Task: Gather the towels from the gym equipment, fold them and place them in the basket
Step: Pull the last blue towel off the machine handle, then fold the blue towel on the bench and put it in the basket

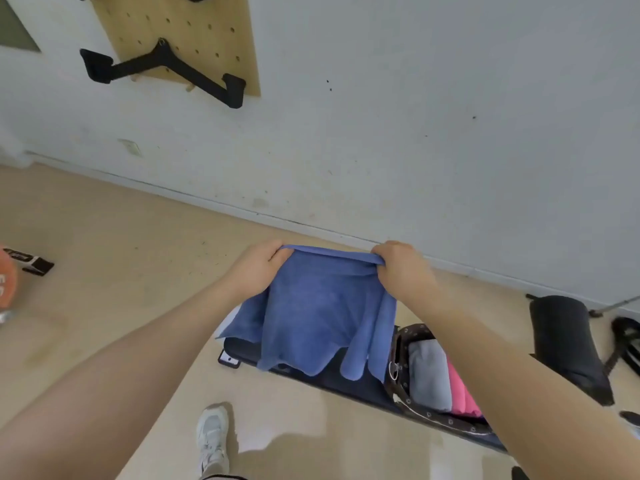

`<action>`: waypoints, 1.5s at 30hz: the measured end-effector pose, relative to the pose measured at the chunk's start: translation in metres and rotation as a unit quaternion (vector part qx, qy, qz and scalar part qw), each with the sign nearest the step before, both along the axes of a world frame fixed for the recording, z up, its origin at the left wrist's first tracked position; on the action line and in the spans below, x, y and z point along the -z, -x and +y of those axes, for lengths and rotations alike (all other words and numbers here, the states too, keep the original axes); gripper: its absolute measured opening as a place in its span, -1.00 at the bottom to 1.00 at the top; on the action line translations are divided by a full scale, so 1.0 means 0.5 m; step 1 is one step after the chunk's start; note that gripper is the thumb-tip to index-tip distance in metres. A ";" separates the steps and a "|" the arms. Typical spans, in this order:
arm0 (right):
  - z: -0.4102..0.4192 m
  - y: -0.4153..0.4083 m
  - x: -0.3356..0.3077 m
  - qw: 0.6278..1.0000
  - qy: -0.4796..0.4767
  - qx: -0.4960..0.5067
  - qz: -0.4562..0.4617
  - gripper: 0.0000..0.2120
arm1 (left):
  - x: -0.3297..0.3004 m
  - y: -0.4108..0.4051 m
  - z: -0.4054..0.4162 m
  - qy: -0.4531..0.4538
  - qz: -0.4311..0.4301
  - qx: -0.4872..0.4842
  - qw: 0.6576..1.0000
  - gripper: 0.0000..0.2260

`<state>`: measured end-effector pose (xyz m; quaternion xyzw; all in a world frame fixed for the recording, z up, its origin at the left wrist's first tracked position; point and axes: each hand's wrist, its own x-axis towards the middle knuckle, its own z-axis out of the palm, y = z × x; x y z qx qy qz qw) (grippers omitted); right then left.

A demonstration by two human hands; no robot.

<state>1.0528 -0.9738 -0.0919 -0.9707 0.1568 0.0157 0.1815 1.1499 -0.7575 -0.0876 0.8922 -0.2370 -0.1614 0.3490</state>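
Gym floor by pale wall, dark bench (332, 379) at 5 o'clock | left hand (257, 270) and right hand (401, 270) each pinch a top corner of blue towel (318, 313), hanging above bench | basket (405, 355) at 4 o'clock holds folded towels | advice: match corners, keep top edge taut, then fold

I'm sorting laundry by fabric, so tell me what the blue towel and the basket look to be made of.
Blue towel: soft terry or microfibre, going by its matte, fuzzy nap and the limp folds hanging from both hands. Basket: probably coated fabric or faux leather; its brown wall carries a printed pattern, a slight sheen and a metal ring. The exact material can't be settled by sight.
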 end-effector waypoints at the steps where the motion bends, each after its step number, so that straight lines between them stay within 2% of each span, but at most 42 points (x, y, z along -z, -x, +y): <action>1: 0.004 -0.014 0.018 1.000 -0.008 0.021 0.005 -0.77 | 0.019 -0.029 0.012 -0.003 0.015 -0.008 1.000 -0.71; 3: 0.006 -0.041 0.053 0.998 -0.016 0.065 0.014 -0.73 | 0.048 -0.094 0.032 -0.009 0.022 -0.005 1.000 -0.74; 5: 0.001 -0.066 0.080 0.992 -0.017 0.119 0.042 -0.67 | 0.066 -0.157 0.045 -0.042 0.009 0.038 0.998 -0.75; 7: -0.010 -0.090 0.097 0.983 -0.015 0.168 0.078 -0.65 | 0.080 -0.207 0.049 -0.099 -0.040 0.096 0.990 -0.74; 9: -0.017 -0.111 0.100 0.973 -0.019 0.212 0.091 -0.66 | 0.090 -0.247 0.048 -0.108 -0.095 0.116 0.983 -0.81; 12: -0.012 -0.131 0.098 0.966 -0.049 0.255 -0.004 -0.63 | 0.108 -0.285 0.045 -0.034 -0.161 0.093 0.982 -0.91; 14: -0.008 -0.132 0.110 0.951 -0.092 0.288 -0.063 -0.59 | 0.138 -0.293 0.059 0.001 -0.159 0.083 0.984 -0.89; 15: -0.003 -0.131 0.124 0.948 -0.109 0.293 -0.061 -0.61 | 0.165 -0.293 0.072 0.002 -0.149 0.086 0.985 -0.90; 18: 0.022 -0.114 0.240 0.959 -0.100 0.263 0.030 -0.73 | 0.310 -0.276 0.122 -0.015 -0.137 0.130 0.982 -0.85; 22: 0.064 -0.056 0.473 0.978 0.040 0.171 0.111 -0.72 | 0.522 -0.224 0.167 -0.068 -0.123 0.167 0.976 -0.89; 25: 0.098 -0.013 0.638 0.980 0.096 0.158 0.073 -0.80 | 0.672 -0.181 0.178 -0.098 -0.109 0.197 0.969 -0.88; 28: 0.117 0.016 0.731 0.974 0.138 0.174 0.049 -0.85 | 0.765 -0.160 0.188 -0.106 -0.097 0.207 0.968 -0.75; 32: 0.121 0.044 0.788 0.974 0.133 0.156 0.099 -0.82 | 0.813 -0.158 0.208 -0.104 -0.093 0.230 0.963 -0.63; 36: 0.150 0.090 0.799 0.974 0.050 0.171 0.141 -0.74 | 0.800 -0.129 0.249 -0.116 -0.098 0.242 0.958 -0.77; 41: 0.245 0.168 0.791 0.956 0.109 0.157 0.223 -0.85 | 0.791 -0.061 0.310 -0.116 -0.073 0.252 0.958 -0.86; 45: 0.279 0.203 0.790 0.950 0.116 0.164 0.239 -0.67 | 0.827 -0.029 0.337 -0.143 -0.094 0.294 0.940 -0.86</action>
